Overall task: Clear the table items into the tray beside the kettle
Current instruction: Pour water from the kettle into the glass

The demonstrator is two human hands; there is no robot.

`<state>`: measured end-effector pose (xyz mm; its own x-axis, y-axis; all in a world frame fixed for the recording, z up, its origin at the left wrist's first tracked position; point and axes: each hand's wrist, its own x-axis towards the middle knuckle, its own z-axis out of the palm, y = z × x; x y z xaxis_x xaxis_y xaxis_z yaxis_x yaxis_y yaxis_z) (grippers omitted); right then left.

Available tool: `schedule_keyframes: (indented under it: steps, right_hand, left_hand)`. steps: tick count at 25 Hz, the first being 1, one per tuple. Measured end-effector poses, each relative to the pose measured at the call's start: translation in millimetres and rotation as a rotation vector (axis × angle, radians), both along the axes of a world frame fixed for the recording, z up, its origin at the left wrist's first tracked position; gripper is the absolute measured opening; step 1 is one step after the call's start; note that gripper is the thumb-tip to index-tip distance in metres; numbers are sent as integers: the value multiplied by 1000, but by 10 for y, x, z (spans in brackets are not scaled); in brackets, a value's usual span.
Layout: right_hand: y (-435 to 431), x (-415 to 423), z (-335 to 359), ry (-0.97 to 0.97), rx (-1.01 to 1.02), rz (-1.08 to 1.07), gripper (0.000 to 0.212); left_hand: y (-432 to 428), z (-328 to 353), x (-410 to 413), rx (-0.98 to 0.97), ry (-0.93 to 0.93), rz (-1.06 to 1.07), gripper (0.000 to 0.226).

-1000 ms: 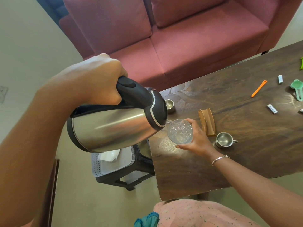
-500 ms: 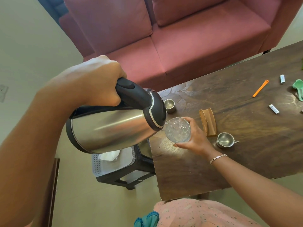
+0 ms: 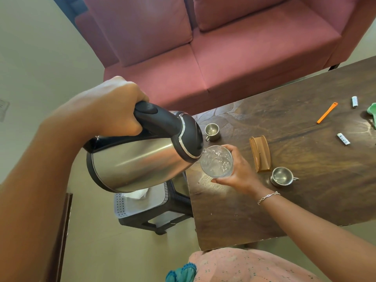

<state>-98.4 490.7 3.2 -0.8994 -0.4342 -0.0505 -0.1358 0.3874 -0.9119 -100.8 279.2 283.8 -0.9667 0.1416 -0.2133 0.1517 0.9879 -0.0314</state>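
Little has moved since the earlier frames. The kettle [image 3: 138,159] stays tipped with its spout over the glass [image 3: 216,161], and water still runs into it. The view has slid a little, so the green scoop [image 3: 372,112] is now cut by the right edge.

The left hand [image 3: 114,110] is clenched round the kettle's black handle and holds it in the air, left of the desk [image 3: 305,200]. The right hand [image 3: 240,171], with a bracelet [image 3: 268,197] at the wrist, grasps the glass from the right, over the desk's left end. I cannot tell whether the glass rests on the wood.

The tray [image 3: 122,208] is white and perforated. It sits on a black stool [image 3: 154,222] on the floor, just left of the desk. The kettle body hangs above it and hides its far part. A crumpled white paper [image 3: 138,194] lies in it.

All the small things are on the desk, none in the tray. The far cup [image 3: 212,131] stands just beyond the glass, close to the kettle lid. A brown holder [image 3: 261,153] lies just right of the right hand. The near cup [image 3: 281,177] stands at the holder's near end, beside the wrist. Well to the right lie an orange stick [image 3: 327,112], a far tube [image 3: 354,101] and a near tube [image 3: 343,138], all apart from one another.

A pink sofa [image 3: 223,58] stands beyond the desk.
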Motion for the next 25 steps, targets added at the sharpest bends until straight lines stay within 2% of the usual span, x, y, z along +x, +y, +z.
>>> schedule_keyframes:
  steps: [3, 6, 9, 11, 14, 16, 19, 23, 25]
  right_hand:
    - [-48, -36, 53, -10, -23, 7, 96]
    - [-119, -75, 85, -1, -37, 9, 95]
    - [-214, -85, 116, 10, -19, 25, 96]
    - [-277, -94, 120, 15, -18, 37, 96]
    - [-386, -115, 99, 9, -27, 60, 96]
    - [-477, -122, 77, 0, -29, 64, 97]
    - [-599, -126, 34, -5, -31, 62, 95]
    - [-774, -128, 5, 4, -32, 67, 93]
    - [-880, -124, -7, -1, -29, 68, 93]
  left_hand:
    - [-152, -35, 88, 84, -8, 23, 11]
    - [-381, -89, 174, 185, -30, 50, 43]
    - [-653, -214, 256, 230, -29, 50, 50]
    - [-824, -317, 325, 256, -20, 88, 44]
    - [-1108, -491, 437, 283, -6, 168, 20]
    - [-1314, -625, 543, 327, 16, 226, 20]
    - [-1611, -852, 723, 482, 27, 359, 32]
    - [-1975, -1318, 981, 724, 59, 587, 29]
    - [-2089, -1629, 1111, 863, 103, 694, 39]
